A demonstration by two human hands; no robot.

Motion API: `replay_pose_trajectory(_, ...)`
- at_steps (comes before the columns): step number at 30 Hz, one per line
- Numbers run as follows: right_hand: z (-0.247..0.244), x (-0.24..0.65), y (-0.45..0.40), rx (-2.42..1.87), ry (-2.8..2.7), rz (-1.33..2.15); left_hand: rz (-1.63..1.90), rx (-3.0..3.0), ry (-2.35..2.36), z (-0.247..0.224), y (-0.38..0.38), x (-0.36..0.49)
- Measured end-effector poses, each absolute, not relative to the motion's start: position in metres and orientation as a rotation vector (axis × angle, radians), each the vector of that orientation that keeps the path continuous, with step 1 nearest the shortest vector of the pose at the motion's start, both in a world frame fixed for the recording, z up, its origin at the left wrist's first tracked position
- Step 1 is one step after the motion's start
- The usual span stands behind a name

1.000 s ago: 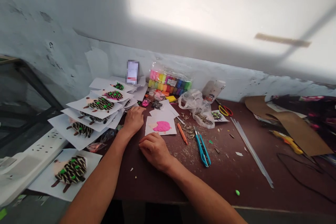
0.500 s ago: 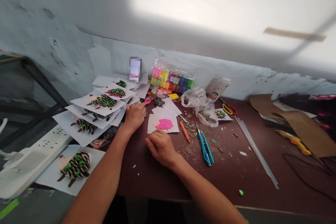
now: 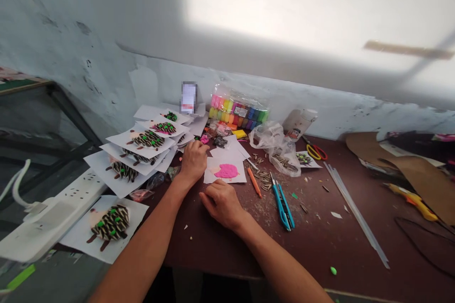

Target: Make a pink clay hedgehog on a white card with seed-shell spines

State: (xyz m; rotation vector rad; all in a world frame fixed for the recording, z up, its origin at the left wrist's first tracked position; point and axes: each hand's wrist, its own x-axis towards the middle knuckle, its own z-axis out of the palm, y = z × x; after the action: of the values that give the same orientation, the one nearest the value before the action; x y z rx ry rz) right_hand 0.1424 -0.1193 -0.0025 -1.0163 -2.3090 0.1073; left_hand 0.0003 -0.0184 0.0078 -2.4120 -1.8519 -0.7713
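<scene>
A white card with a pink hedgehog-shaped clay patch (image 3: 226, 171) lies on the table before me. My left hand (image 3: 194, 160) is at the card's upper left, fingers curled and pointing toward a small pink clay lump (image 3: 204, 138). Whatever its fingertips hold, if anything, is hidden. My right hand (image 3: 222, 202) rests at the card's lower edge with fingers curled under, their tips out of sight. An orange clay tool (image 3: 254, 182) and a blue-handled utility knife (image 3: 283, 206) lie right of the card, among scattered striped seeds (image 3: 265, 180).
Finished hedgehog cards (image 3: 147, 141) are stacked at left, near a white power strip (image 3: 67, 206). Behind are coloured clay packs (image 3: 240, 112), a plastic bag (image 3: 270, 137) and a white bottle (image 3: 301, 124). Scissors (image 3: 316, 151), clear glue sticks (image 3: 355, 213) and a yellow glue gun (image 3: 414, 199) lie right.
My left hand has drawn back slightly from the pink lump, rightward toward the card. My right hand stays at the card's lower edge. The whole view has shifted a little.
</scene>
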Motion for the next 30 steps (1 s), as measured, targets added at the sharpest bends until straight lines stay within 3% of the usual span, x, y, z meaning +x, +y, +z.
replay_pose_trajectory(6,-0.004,0.144,-0.118,-1.037,-2.326,0.106,-0.411,-2.484,-1.997,0.004,-0.026,0.007)
replay_pose_trajectory(17,-0.01,0.145,-0.114,-1.081,-2.294,0.151,-0.895,-2.705,-1.663,-0.002,-0.017,0.01)
replay_pose_trajectory(30,-0.015,0.146,-0.111,-1.122,-2.284,0.247,-0.673,-2.428,-1.937,0.003,-0.024,0.004)
